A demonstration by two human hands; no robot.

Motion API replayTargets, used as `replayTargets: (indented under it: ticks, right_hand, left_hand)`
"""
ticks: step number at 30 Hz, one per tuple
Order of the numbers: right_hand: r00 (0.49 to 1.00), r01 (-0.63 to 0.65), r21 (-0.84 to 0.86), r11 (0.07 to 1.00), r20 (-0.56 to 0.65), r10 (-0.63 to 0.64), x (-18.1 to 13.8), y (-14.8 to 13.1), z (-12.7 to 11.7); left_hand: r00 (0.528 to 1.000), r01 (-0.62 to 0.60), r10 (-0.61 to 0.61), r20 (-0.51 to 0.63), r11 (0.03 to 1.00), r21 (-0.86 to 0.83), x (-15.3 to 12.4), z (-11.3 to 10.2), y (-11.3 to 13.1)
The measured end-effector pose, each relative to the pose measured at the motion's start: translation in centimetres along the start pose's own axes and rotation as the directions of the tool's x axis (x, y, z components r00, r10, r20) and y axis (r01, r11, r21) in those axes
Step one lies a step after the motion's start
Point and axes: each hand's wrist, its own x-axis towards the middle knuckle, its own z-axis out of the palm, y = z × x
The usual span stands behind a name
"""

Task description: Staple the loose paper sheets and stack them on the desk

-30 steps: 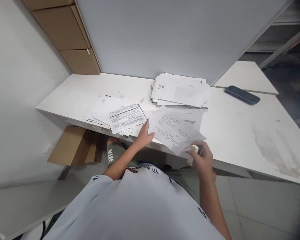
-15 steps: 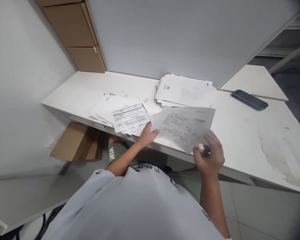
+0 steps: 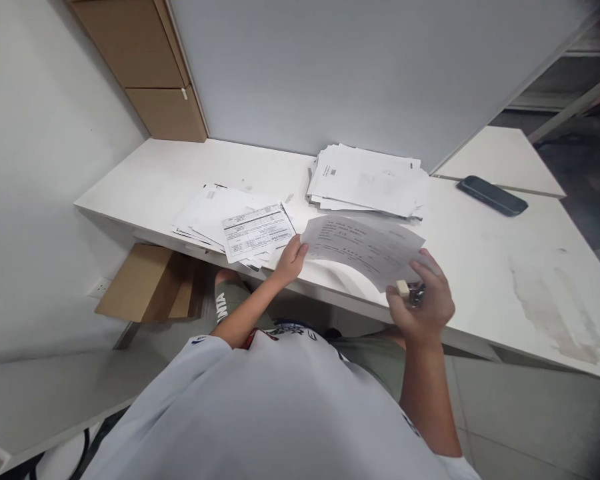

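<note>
A printed sheet of paper is stretched between my hands above the front of the desk, bowing in the middle. My left hand pinches its left edge between thumb and fingers. At its right edge, my right hand grips the paper with the fingers. That same hand also keeps a small tool in the palm, with a cream block end and a dark metallic part; its kind is unclear. Left of the sheet, a printed form lies atop loose papers. A thick paper stack lies behind it.
A dark phone lies on the right of the white desk, near a stained patch. Cardboard boxes stand at the back left. An open cardboard box sits below the left edge. A grey panel rises behind.
The sheet has gone from nearly flat to bowed, its lower edge lifting. My left fingers have closed on its left edge. My right hand keeps its hold.
</note>
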Motion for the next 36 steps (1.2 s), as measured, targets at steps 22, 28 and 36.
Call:
replayTargets:
  ticks: [22,28,36]
  right_hand:
    - [0.957,-0.255,0.039,0.966,0.156,0.246,-3.2,1.1,2.3]
    - [0.869,-0.486,0.138,0.863,0.177,0.461,-3.2,1.4,2.8]
    - [0.858,-0.514,0.28,0.811,0.186,0.479,-2.8,2.9,3.2]
  left_hand:
    - [0.977,0.209,-0.205,0.061,0.976,-0.063,0.7,0.7,-1.3]
    - [0.987,0.083,-0.071,0.142,0.993,-0.082,0.2,-0.1,-0.3]
    - [0.983,0.06,-0.031,0.183,0.986,-0.154,-0.1,-0.8,0.2]
